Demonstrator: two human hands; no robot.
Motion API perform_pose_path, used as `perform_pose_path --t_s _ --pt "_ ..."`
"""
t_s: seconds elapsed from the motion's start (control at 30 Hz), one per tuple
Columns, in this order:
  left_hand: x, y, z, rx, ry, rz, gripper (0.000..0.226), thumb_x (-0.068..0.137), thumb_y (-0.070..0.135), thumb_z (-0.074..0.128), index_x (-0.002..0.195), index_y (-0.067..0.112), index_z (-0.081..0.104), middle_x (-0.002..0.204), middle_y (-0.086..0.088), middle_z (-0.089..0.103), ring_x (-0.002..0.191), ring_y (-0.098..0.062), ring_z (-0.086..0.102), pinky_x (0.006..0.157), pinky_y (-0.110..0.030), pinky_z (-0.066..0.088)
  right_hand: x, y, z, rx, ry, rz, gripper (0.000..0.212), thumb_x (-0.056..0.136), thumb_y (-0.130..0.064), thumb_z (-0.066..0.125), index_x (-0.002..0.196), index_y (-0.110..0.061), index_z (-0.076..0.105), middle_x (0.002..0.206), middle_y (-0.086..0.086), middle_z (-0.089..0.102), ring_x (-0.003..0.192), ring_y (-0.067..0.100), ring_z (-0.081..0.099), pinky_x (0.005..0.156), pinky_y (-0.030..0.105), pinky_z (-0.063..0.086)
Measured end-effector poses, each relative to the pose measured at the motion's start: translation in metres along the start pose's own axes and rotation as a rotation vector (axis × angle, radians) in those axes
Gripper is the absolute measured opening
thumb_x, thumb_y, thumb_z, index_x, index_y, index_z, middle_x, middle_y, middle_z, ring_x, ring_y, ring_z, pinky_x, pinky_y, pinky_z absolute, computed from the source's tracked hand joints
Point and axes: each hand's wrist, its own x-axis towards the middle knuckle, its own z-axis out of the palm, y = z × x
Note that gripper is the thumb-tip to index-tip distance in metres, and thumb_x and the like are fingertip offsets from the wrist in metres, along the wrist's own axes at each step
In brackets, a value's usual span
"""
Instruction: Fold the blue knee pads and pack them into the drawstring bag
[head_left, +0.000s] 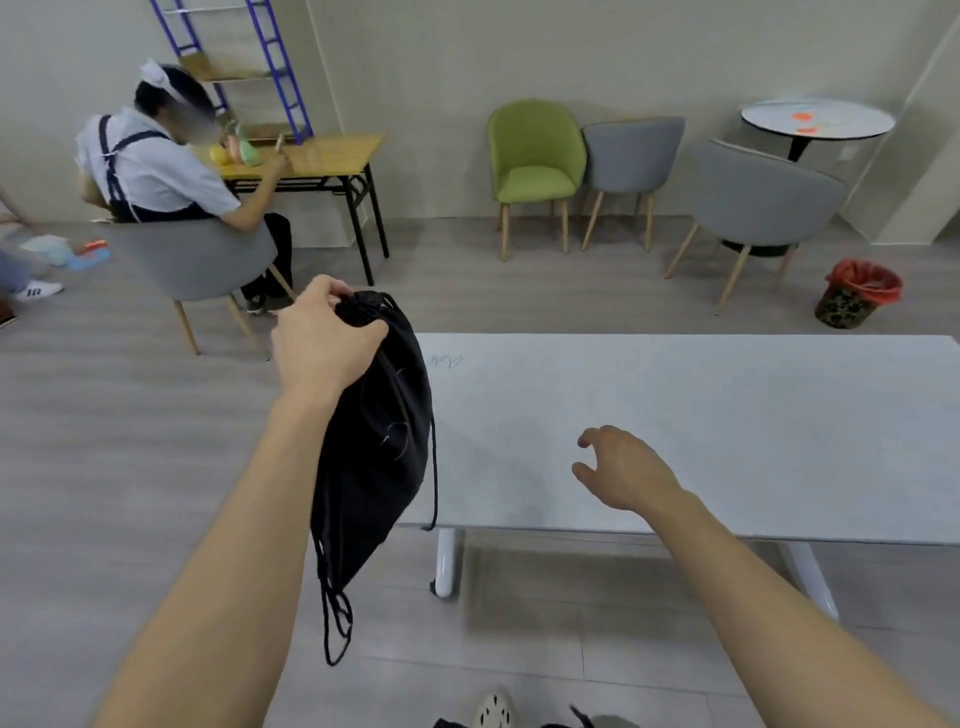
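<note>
My left hand (322, 338) grips the gathered top of a black drawstring bag (371, 452), which hangs in the air just left of the white table's (727, 415) left end. The bag's cords dangle below it. My right hand (621, 470) hovers over the table's near part with fingers apart and nothing in it. No blue knee pads show anywhere; whether they are inside the bag cannot be told.
A person sits in a grey chair (202, 260) at a wooden table (322, 156) at the back left. A green chair (535, 166) and two grey chairs stand along the far wall by a round table (818, 122). A red-lined bin (857, 301) stands on the floor.
</note>
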Motion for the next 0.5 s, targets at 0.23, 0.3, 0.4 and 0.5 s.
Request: perform_pose_path --t_s 0.23,0.3,0.4,0.5 --pt "0.02 -0.003 0.139 -0.158 -0.233 0.071 0.055 0.077 0.027 0.087 0.129 0.023 0.069 0.116 0.003 0.076 0.11 -0.023 0.073 0.1 -0.041 0.06 0.048 0.017 -0.001 0.025 -0.03 0.069 0.049 0.107 -0.043 0.058 0.15 -0.02 0.058 0.144 0.002 0.062 0.124 0.026 0.066 0.101 0.04 0.055" --pt "0.004 -0.014 0.188 -0.103 -0.594 0.142 0.081 0.08 0.023 0.093 0.153 0.019 0.058 0.139 -0.003 0.07 0.127 -0.024 0.068 0.117 -0.044 0.054 0.056 0.027 0.0 0.021 -0.047 0.088 0.05 0.107 -0.043 0.059 0.151 -0.019 0.058 0.145 0.003 0.062 0.125 0.027 0.066 0.101 0.04 0.055" --pt "-0.023 -0.028 0.232 0.155 -1.034 0.293 0.089 0.091 0.032 0.089 0.167 0.019 0.046 0.169 -0.004 0.047 0.155 -0.024 0.046 0.125 -0.029 0.036 0.065 0.044 0.002 0.034 -0.078 0.122 0.051 0.107 -0.042 0.059 0.152 -0.018 0.057 0.147 0.003 0.061 0.127 0.028 0.066 0.101 0.039 0.055" --pt "-0.037 -0.043 0.249 0.249 -1.159 0.315 0.066 0.099 0.041 0.079 0.159 0.026 0.055 0.161 0.002 0.054 0.145 -0.019 0.055 0.12 -0.036 0.046 0.073 0.055 0.008 0.046 -0.087 0.135 0.052 0.107 -0.042 0.058 0.153 -0.018 0.056 0.148 0.004 0.06 0.128 0.027 0.065 0.102 0.04 0.055"
